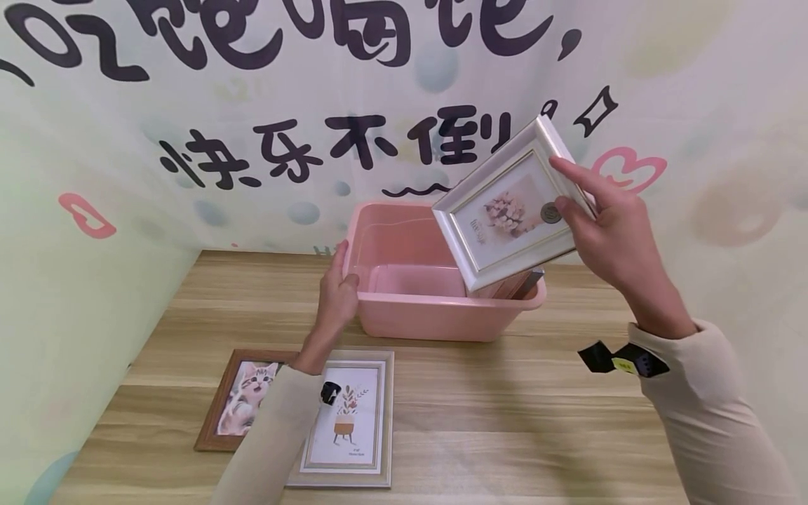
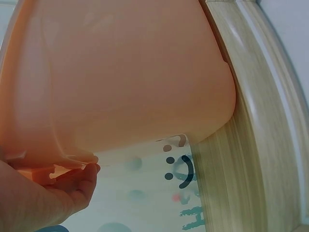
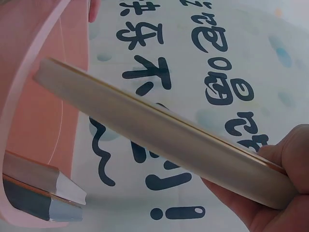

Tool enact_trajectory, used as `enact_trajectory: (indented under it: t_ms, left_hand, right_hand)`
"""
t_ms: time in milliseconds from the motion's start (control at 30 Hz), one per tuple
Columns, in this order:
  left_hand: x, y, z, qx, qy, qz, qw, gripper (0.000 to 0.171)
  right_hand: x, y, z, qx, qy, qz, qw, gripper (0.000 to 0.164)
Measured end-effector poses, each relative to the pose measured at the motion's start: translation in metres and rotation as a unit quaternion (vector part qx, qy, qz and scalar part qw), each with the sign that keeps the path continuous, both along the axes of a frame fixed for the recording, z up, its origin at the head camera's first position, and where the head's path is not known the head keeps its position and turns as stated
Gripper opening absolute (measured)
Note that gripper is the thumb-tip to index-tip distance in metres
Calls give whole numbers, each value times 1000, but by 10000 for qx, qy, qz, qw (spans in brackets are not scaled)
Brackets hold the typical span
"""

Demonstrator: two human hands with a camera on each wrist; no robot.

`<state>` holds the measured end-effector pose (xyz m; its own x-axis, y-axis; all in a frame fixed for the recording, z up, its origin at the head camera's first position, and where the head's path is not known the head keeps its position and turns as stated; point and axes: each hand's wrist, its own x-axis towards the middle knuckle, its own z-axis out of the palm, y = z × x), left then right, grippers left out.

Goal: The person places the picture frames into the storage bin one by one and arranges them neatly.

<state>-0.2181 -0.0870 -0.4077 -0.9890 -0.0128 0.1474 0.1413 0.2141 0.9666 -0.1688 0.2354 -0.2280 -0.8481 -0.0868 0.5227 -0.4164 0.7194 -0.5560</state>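
One view, the head's, gives us the left hand (image 1: 339,296) gripping the left rim of the pink basin (image 1: 429,321) and the right hand (image 1: 612,238) holding the white frame (image 1: 505,217), tilted over the basin's right part. From the left wrist we see that hand at the basin's rim; from the right, the white frame edge-on.

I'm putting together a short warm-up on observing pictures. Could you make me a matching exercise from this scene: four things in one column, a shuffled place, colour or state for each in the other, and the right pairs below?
Column one:
1. basin
2. cat frame
3. white frame
4. left hand

Column two:
A. raised in the right hand
B. brown, lying on the table
C. gripping a rim
D. pink

Pairs: 1-D, 2-B, 3-A, 4-C
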Motion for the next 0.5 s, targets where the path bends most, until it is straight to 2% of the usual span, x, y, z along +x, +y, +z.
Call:
enact_trajectory:
  t_ms: [233,500]
  left_hand:
    - [-1,-1,-1,23,-61,-59,10000,65]
    - [0,-1,-1,28,-29,-65,10000,64]
  right_hand:
    - [-7,-7,-5,75,24,-125,9999,56]
    - [-18,-14,-20,337,176,-145,9992,56]
